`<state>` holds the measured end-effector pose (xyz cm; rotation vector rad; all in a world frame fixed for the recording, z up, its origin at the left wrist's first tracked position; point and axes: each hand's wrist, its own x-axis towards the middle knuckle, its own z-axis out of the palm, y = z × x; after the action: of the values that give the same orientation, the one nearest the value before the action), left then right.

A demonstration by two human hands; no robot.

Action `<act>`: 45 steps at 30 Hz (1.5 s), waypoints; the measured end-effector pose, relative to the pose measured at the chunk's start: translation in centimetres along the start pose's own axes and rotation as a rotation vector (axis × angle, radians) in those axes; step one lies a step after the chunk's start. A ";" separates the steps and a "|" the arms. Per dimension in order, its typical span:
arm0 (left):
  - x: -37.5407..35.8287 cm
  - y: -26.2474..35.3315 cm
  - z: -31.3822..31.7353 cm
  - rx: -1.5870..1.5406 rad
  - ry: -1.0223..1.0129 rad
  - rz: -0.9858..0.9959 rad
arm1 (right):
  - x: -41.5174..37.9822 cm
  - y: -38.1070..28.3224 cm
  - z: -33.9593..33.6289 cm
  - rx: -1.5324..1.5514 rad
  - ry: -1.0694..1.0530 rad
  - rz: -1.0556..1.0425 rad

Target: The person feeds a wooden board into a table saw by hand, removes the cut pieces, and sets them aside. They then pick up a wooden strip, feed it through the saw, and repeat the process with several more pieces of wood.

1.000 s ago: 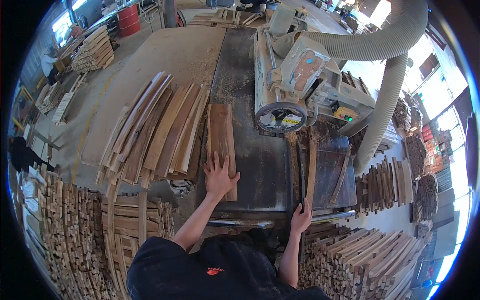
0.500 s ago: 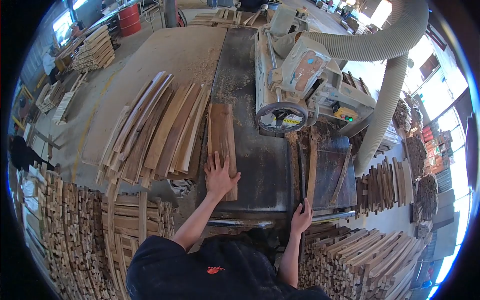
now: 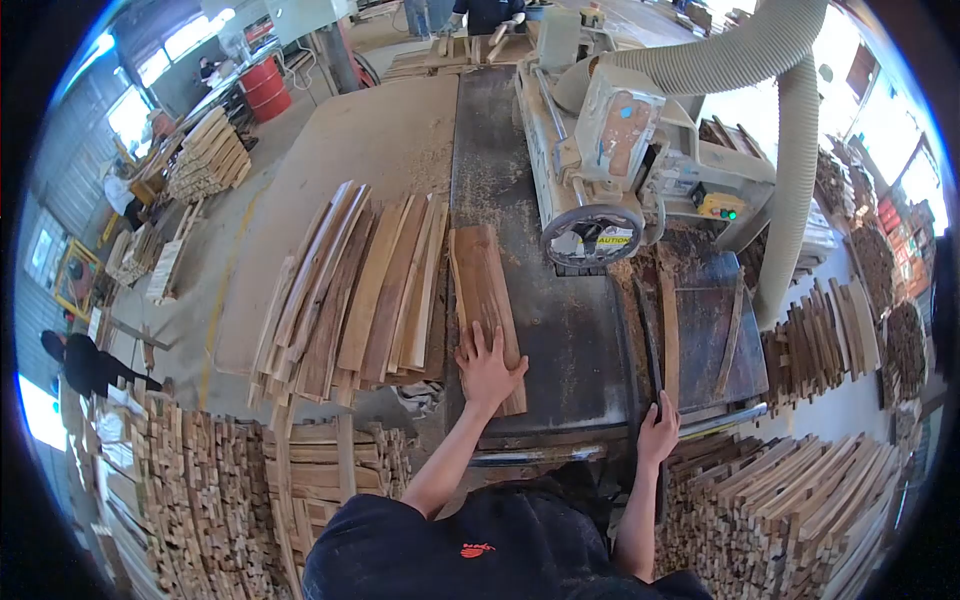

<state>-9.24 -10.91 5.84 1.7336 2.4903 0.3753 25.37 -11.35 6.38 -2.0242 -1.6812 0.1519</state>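
Note:
A brown wooden board (image 3: 480, 275) lies lengthwise on the dark metal table (image 3: 570, 350) of a woodworking machine. My left hand (image 3: 489, 368) is pressed flat on its near end, fingers spread. To the right, my right hand (image 3: 658, 430) closes around the near end of a dark guide bar (image 3: 644, 330). A narrow wood strip (image 3: 669, 330) lies along the bar's right side. Left of the board is a pile of loose boards (image 3: 350, 290). Beyond my hands stands the machine head (image 3: 600, 150), with a handwheel (image 3: 592, 238) facing me.
A ribbed hose (image 3: 740, 70) arches over the right side. Stacked wood strips (image 3: 790, 500) stand at lower right, more stacks (image 3: 205, 500) at lower left. Another strip (image 3: 730, 330) lies on the table's right part. A person (image 3: 488, 15) stands beyond the far end; another (image 3: 95, 365) is at left.
My view has swung left and up, so everything sits farther right in it. The board appears slightly more slanted. Both hands keep their places, and more of the far person shows.

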 end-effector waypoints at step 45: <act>-0.2 0.5 -0.4 -0.063 0.069 -0.015 | 0.0 0.7 0.6 0.011 0.060 -0.064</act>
<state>-8.84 -10.96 6.31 1.7063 2.5072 0.5158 25.78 -11.28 5.58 -1.9452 -1.7017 0.0775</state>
